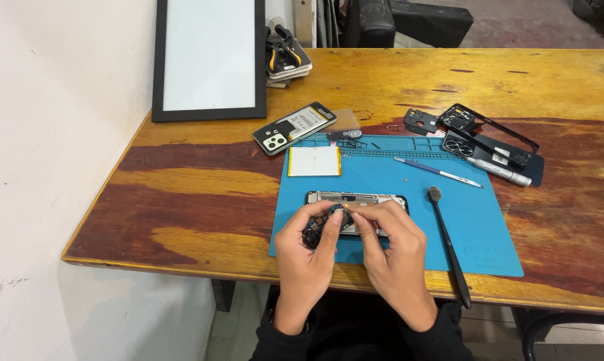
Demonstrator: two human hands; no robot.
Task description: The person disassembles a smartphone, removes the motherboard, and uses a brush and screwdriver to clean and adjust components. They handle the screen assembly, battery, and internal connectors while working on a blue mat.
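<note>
My left hand [306, 257] and my right hand [394, 249] meet over the near edge of a blue work mat [382, 180]. Together they pinch a small dark circuit board [315, 232] between fingertips, the left hand holding its lower part and the right hand gripping its top. Just behind my fingers lies an opened phone body [355, 198], partly hidden by them. A white flat battery [314, 161] rests on the mat's far left corner.
A long black brush [449, 244] lies right of my hands. A blue-handled tool [437, 172], a grey screwdriver [500, 172], black phone frames [492, 134], another opened phone [294, 127], a framed white panel [209, 57] and pliers on a stack [285, 55] sit on the wooden table [195, 194].
</note>
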